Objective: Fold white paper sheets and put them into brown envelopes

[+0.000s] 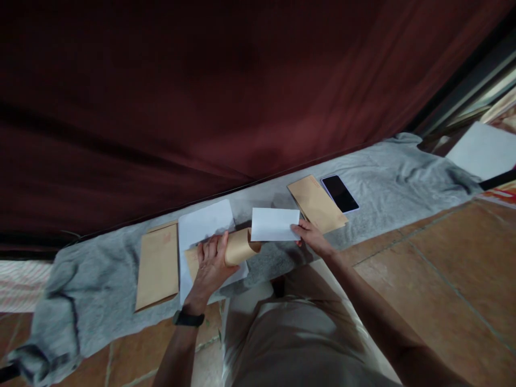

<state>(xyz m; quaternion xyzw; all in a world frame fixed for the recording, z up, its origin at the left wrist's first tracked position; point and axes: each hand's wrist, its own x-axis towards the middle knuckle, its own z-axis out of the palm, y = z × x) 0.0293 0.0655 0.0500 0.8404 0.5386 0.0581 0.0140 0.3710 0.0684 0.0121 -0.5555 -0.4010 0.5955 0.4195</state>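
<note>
My left hand (pixel 212 263), with a dark band on its wrist, presses and grips a brown paper envelope (pixel 237 248) whose right end bulges apart. Between the thumb and fingers of my right hand (pixel 309 235) is a folded white sheet of paper (pixel 272 224), held flat. Its left edge lies right at the envelope's mouth; whether it has entered cannot be made out. Beneath the left hand and envelope lies a stack of white paper (pixel 207 219). Under my right fingers' far side rests a small pile of brown envelopes (pixel 316 204).
More brown envelopes (pixel 158 266) lie left of the paper stack. A dark-screened phone (pixel 341 193) touches the right-hand pile. All sit on a narrow surface covered by a grey cloth (pixel 395 172). A dark red curtain (pixel 242 97) hangs along the far edge; tiled floor (pixel 435 269) shows on the near side.
</note>
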